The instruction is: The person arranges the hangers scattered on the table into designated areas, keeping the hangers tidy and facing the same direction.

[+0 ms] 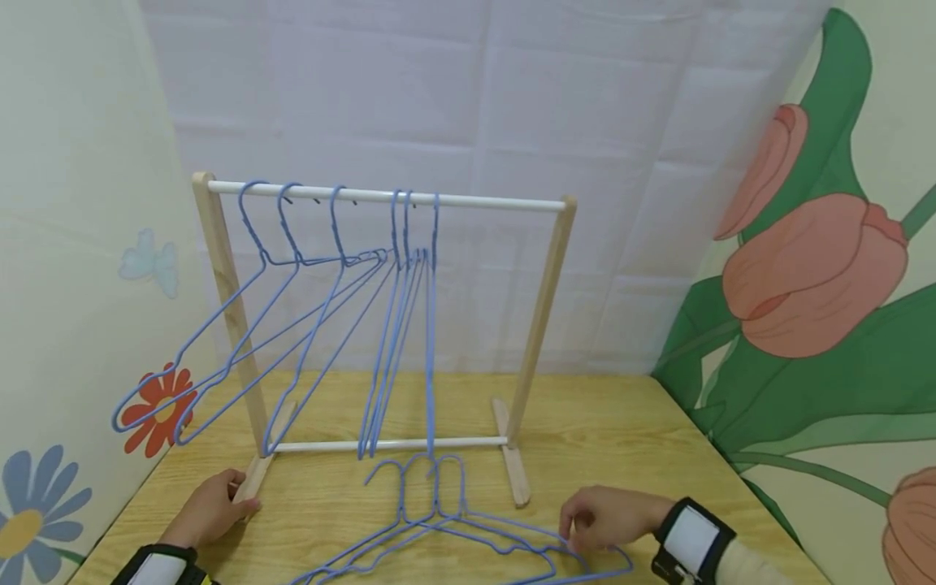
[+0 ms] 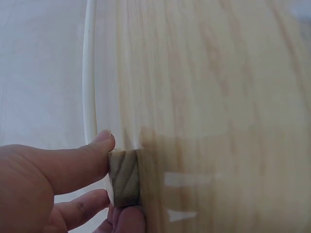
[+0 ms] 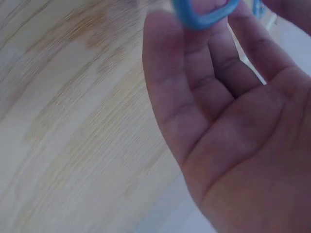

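Note:
My left hand [image 1: 208,508] pinches the front end of the rack's left wooden foot [image 2: 125,177], thumb on one side and fingertips on the other. My right hand [image 1: 610,516] is at the right end of blue wire hangers [image 1: 436,496] that lie overlapped on the table in front of the rack. In the right wrist view its curled fingers hold a blue hanger's rounded corner [image 3: 201,20]; the thumb is mostly cut off there. Several more blue hangers [image 1: 433,325] hang from the rack's white top rod [image 1: 504,203], the left ones turned at an angle.
The rack's right wooden post [image 1: 544,317] and foot [image 1: 515,475] stand on the wooden table [image 1: 607,422]. A white lower rod [image 1: 461,444] joins the feet. White cloth [image 1: 585,97] hangs behind, with flower-printed cloth on both sides.

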Tool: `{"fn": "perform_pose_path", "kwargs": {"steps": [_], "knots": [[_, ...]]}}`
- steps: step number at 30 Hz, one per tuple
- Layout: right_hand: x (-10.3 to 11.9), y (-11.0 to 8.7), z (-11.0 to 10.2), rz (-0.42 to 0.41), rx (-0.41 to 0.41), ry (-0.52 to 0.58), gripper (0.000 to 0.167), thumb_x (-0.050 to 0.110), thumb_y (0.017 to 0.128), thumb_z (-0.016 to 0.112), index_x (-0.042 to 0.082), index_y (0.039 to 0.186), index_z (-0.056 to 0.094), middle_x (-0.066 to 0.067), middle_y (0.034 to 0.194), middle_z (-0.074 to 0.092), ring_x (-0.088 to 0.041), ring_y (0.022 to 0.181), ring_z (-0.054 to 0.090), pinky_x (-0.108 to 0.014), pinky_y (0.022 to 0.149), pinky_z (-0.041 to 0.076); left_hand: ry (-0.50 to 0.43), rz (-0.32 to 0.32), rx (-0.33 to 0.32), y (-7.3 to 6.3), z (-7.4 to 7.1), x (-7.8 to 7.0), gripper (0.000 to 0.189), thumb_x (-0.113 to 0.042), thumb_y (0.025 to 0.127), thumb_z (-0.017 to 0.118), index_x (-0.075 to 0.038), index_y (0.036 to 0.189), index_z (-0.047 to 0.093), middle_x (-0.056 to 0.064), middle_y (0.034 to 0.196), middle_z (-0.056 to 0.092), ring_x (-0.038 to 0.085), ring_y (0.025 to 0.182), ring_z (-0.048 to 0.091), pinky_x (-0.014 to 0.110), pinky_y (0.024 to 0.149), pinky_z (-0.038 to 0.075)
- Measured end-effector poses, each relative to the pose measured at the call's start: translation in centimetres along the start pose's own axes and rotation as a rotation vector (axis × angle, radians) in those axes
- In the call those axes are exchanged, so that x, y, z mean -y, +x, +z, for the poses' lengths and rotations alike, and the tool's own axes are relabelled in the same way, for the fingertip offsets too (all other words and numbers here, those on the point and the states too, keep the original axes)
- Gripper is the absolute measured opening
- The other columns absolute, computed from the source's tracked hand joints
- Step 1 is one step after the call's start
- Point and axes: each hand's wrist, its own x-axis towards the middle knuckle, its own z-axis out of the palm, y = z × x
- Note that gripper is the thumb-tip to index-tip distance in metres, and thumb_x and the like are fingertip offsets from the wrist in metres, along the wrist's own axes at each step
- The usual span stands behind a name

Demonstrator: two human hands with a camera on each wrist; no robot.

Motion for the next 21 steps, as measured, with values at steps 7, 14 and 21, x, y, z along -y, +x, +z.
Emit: {"fn": "perform_pose_path", "kwargs": {"steps": [7, 14, 21], "knots": [[1.4, -0.2, -0.1, -0.007, 0.046, 0.194, 0.025, 0.007, 0.1, 0.059, -0.014, 0.113, 0.064, -0.017, 0.068, 0.053, 0.001, 0.061, 0.05, -0.015, 0.058, 0.04, 0.019, 0.023, -0.013, -0.1, 0.0, 0.0, 0.047, -0.013, 0.09, 0.075, 0.02, 0.114, 0.052, 0.016, 0.092, 0.064, 0.025, 0.085, 0.06, 0.039, 0.074, 0.048], [1.0, -0.2, 0.1, 0.039, -0.002, 0.305, 0.026, 0.004, 0.102, 0.054, -0.017, 0.117, 0.06, 0.004, 0.079, 0.057, -0.003, 0.064, 0.052, -0.018, 0.06, 0.044, 0.022, 0.012, -0.005, 0.1, 0.1, 0.3, 0.045, -0.013, 0.09, 0.075, 0.019, 0.113, 0.053, 0.014, 0.092, 0.064, 0.024, 0.084, 0.059, 0.039, 0.074, 0.048], [1.0, -0.3, 0.2, 0.024, -0.023, 0.4, 0.03, 0.008, 0.105, 0.05, -0.019, 0.116, 0.055, 0.001, 0.083, 0.057, -0.006, 0.071, 0.054, -0.021, 0.065, 0.047, 0.015, -0.002, 0.002, 0.3, 0.2, 0.3, 0.048, -0.014, 0.091, 0.075, 0.021, 0.116, 0.052, 0.014, 0.092, 0.064, 0.023, 0.083, 0.059, 0.038, 0.074, 0.048]]}}
